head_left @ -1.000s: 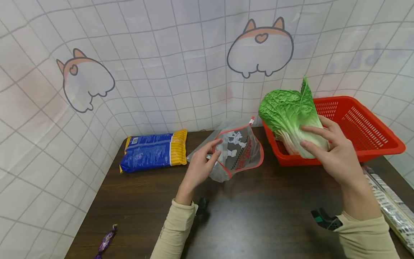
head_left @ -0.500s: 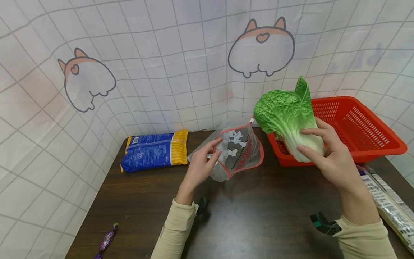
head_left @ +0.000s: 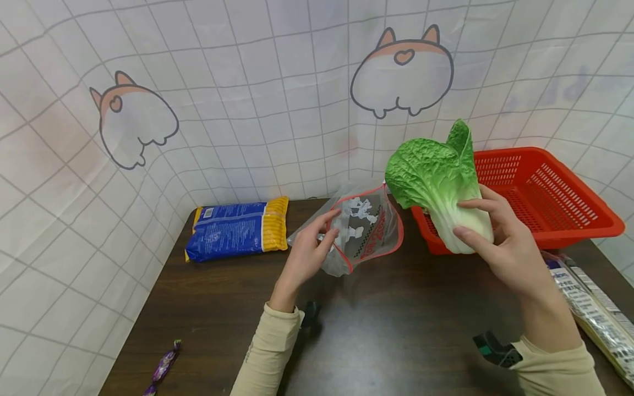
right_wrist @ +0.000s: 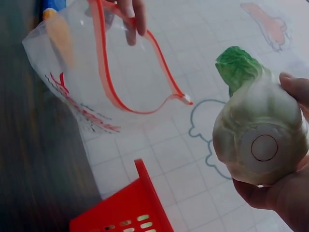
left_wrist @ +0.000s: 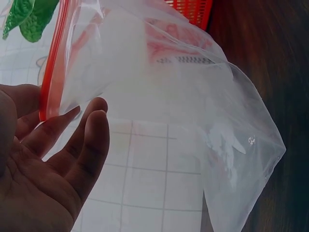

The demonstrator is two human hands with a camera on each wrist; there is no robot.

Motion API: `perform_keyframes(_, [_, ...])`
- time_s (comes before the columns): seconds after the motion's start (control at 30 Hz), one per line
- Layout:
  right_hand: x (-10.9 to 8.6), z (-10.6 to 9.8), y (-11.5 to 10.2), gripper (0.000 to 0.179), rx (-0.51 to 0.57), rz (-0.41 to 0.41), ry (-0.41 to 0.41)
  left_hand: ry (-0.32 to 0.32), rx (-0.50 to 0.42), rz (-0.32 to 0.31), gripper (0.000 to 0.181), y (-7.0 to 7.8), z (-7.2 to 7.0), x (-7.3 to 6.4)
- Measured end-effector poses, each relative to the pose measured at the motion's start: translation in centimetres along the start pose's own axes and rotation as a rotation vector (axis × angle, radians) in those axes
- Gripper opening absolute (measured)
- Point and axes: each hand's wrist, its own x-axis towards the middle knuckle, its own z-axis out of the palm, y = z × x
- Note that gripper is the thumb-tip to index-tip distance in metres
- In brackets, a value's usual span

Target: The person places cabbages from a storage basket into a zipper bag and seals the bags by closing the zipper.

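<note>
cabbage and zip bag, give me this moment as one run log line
left hand: pinches bag at red rim; right hand: grips cabbage; bag: mouth open; cabbage: outside bag; red basket: right of bag

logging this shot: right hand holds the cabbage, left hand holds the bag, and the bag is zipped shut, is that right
The bag isn't zipped shut: the right wrist view shows it gaping open. The right hand does hold the cabbage, and the left hand the bag.

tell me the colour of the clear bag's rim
The clear bag's rim is orange-red, clearest in the right wrist view.
</note>
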Motion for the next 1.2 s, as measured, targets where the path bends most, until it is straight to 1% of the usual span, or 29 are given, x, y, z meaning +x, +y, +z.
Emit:
perform_keyframes(0.13, [0.0, 0.4, -0.1, 0.048, 0.054, 0.005, -0.037, -0.003, -0.007, -0.003, 0.039, 0.0, 0.0, 0.0])
perform_keyframes(0.23, [0.0, 0.7, -0.2, 0.047, 0.073, 0.027, -0.07, -0.005, -0.011, -0.007, 0.039, 0.1, 0.0, 0.0])
perform_keyframes(0.4, [0.0, 1.1, -0.5, 0.046, 0.002, 0.074, -0.115, -0.001, -0.017, -0.002, 0.04, 0.0, 0.1, 0.0])
perform_keyframes(0.57, [0.1, 1.3, -0.6, 0.044, 0.002, 0.112, -0.167, 0.002, -0.017, 0.003, 0.04, 0.0, 0.1, 0.0])
perform_keyframes(0.63, [0.3, 1.5, -0.5, 0.043, 0.049, 0.123, -0.195, 0.002, -0.018, 0.001, 0.04, -0.1, 0.1, 0.0])
perform_keyframes(0.7, [0.4, 1.8, -0.4, 0.042, 0.129, 0.124, -0.233, 0.001, -0.022, 0.001, 0.041, -0.1, 0.0, 0.1])
perform_keyframes(0.8, [0.5, 2.5, 0.2, 0.041, 0.358, 0.136, -0.339, -0.003, -0.023, 0.004, 0.042, -0.1, 0.0, 0.1])
perform_keyframes(0.87, [0.5, 3.0, 0.6, 0.04, 0.482, 0.156, -0.418, -0.006, -0.022, 0.002, 0.041, 0.0, 0.0, 0.0])
perform_keyframes(0.9, [0.5, 3.2, 0.7, 0.04, 0.516, 0.173, -0.452, -0.008, -0.02, -0.001, 0.041, 0.0, 0.0, 0.0])
perform_keyframes(0.93, [0.6, 3.3, 0.8, 0.039, 0.518, 0.19, -0.481, -0.009, -0.019, -0.005, 0.041, 0.0, 0.0, 0.0])
perform_keyframes(0.97, [0.6, 3.4, 0.9, 0.038, 0.491, 0.206, -0.497, -0.01, -0.018, -0.011, 0.041, 0.0, -0.1, 0.0])
perform_keyframes(1.0, [0.7, 3.4, 0.8, 0.037, 0.421, 0.22, -0.499, -0.006, -0.016, -0.017, 0.042, 0.0, -0.1, 0.0])
perform_keyframes(1.13, [1.1, 3.1, 0.2, 0.034, 0.049, 0.256, -0.491, -0.006, -0.015, -0.017, 0.044, -0.1, -0.3, -0.1])
perform_keyframes(1.2, [1.4, 2.9, -0.2, 0.033, -0.107, 0.236, -0.484, 0.002, -0.009, -0.001, 0.045, -0.1, -0.4, 0.0])
